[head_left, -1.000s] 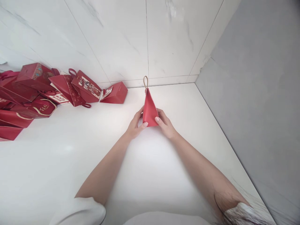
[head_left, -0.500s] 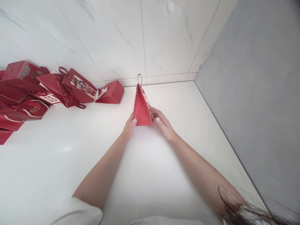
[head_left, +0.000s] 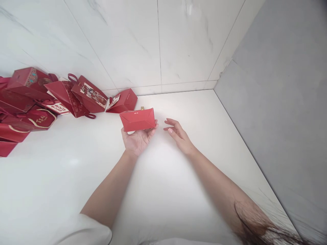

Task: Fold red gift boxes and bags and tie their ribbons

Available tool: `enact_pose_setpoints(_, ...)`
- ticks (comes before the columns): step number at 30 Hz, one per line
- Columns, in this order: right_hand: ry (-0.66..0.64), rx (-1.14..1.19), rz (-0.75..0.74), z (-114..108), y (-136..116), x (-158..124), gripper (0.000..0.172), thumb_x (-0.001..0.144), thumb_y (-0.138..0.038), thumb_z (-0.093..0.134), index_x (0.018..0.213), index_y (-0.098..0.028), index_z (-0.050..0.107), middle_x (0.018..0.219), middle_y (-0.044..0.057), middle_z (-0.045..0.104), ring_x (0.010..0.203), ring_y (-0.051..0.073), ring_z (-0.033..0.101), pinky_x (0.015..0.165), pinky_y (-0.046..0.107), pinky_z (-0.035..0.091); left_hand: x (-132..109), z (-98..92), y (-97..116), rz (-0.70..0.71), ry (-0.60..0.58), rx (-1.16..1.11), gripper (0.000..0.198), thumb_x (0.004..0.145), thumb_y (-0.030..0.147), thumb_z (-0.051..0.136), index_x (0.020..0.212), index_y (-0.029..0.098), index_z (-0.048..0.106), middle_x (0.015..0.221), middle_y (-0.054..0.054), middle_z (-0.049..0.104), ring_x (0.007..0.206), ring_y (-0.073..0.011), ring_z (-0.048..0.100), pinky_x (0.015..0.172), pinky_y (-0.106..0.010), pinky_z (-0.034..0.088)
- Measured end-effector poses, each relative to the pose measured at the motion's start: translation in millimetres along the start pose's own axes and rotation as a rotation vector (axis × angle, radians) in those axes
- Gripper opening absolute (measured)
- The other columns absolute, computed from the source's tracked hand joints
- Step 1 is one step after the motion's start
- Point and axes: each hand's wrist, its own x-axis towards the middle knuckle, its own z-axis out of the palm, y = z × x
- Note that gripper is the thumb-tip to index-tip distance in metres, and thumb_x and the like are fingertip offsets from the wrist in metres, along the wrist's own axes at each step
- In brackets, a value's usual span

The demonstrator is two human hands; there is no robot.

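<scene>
White wall tiles with grey veining stand beyond my hands, above a white countertop. My left hand, turned palm up, grips a red gift box at both ends, its creased panel facing me. My right hand is open, fingers loosely spread, just beside the box and touching nothing.

With one hand alone bearing it, the box could tip if that hold slackens; too hard a squeeze could buckle the panel, which I take for thin card. A leftward swing might knock the tapered red box just beyond my left hand, or the pile of red gift boxes farther left. I cannot tell what any of them contain.
</scene>
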Motion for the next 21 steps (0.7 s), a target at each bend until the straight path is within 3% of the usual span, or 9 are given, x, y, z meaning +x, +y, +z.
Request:
enact_pose_setpoints(9, -0.03, 0.033, -0.003, 0, 2, 1, 0.051, 0.097, -0.06, 0.049, 0.138, -0.031, 0.049, 0.138, 0.008, 0.061, 0.12, 0.024, 0.062, 0.111, 0.047, 0.042, -2, -3.8, -4, -0.038, 0.044, -0.019, 0.083, 0.078, 0.084, 0.033, 0.141, 0.033, 0.051, 0.15, -0.007, 0.051, 0.134, -0.0395, 0.05, 0.1, -0.056, 0.047)
enact_pose_setpoints(16, -0.023, 0.032, -0.001, 1, 0, -1, 0.045, 0.098, -0.06, 0.046, 0.13, -0.031, 0.057, 0.135, 0.002, 0.065, 0.128, 0.025, 0.057, 0.112, 0.044, 0.042, -5, 0.0, -7, 0.0, 0.14, -0.083, 0.063, 0.075, 0.058, 0.051, 0.131, 0.03, 0.061, 0.139, -0.005, 0.062, 0.135, -0.0408, 0.049, 0.102, -0.062, 0.046)
enact_pose_setpoints(21, -0.009, 0.059, -0.004, 2, 0, 0, 0.046, 0.098, -0.062, 0.043, 0.127, -0.03, 0.059, 0.133, 0.001, 0.067, 0.125, 0.026, 0.06, 0.109, 0.043, 0.045, -6, -2.5, -14, -0.013, 0.079, -0.07, 0.057, 0.071, 0.048, 0.055, 0.122, 0.025, 0.065, 0.123, -0.007, 0.07, 0.133, -0.0426, 0.052, 0.106, -0.063, 0.044)
